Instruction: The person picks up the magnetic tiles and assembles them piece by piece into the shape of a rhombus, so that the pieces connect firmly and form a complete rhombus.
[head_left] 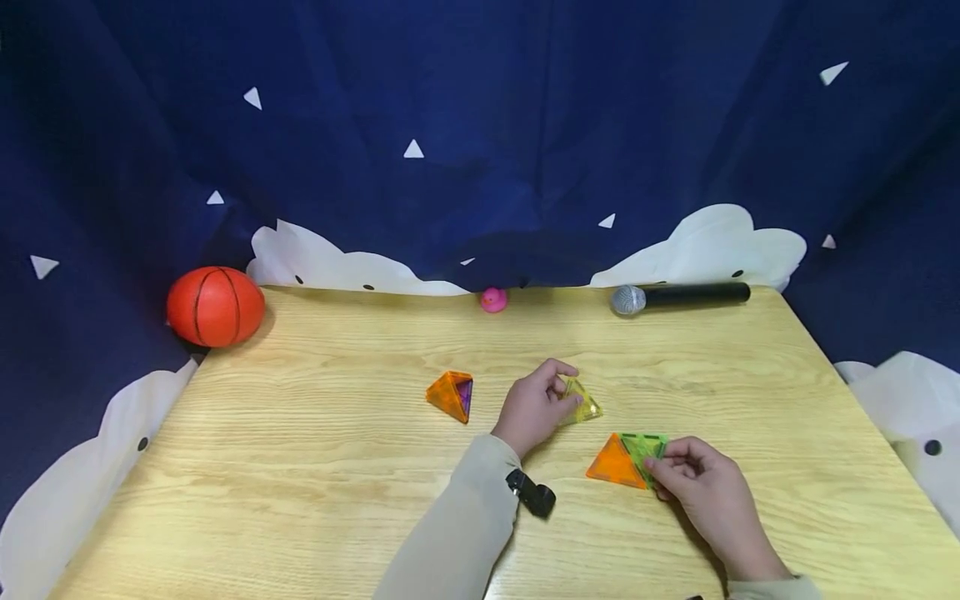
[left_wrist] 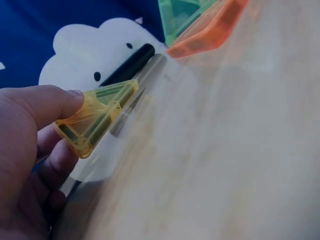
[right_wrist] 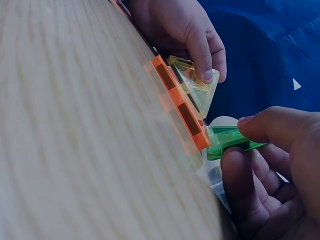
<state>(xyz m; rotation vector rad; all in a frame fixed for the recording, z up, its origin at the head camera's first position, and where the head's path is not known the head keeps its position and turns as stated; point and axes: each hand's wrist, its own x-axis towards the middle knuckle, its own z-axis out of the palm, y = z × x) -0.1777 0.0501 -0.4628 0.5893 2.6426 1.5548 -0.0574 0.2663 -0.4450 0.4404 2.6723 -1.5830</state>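
My left hand [head_left: 538, 406] pinches a clear yellow triangular magnetic tile [head_left: 585, 402] between thumb and fingers. In the left wrist view that yellow tile [left_wrist: 102, 112] is tilted, its dark edge magnets showing. To the right, my right hand [head_left: 708, 492] pinches a green triangular magnetic tile [head_left: 642, 450]. An orange triangular tile [head_left: 617, 461] joins the green one along an edge, as the right wrist view also shows with the orange tile [right_wrist: 181, 102] beside the green tile [right_wrist: 227, 142]. Left of my left hand stands a small orange and purple tile pyramid [head_left: 450, 395].
A red ball [head_left: 216, 307] sits at the table's back left corner. A pink toy duck [head_left: 493, 300] stands at the back edge, and a black microphone [head_left: 693, 295] lies at the back right. Behind the wooden table [head_left: 300, 500] hangs a dark blue curtain [head_left: 480, 100].
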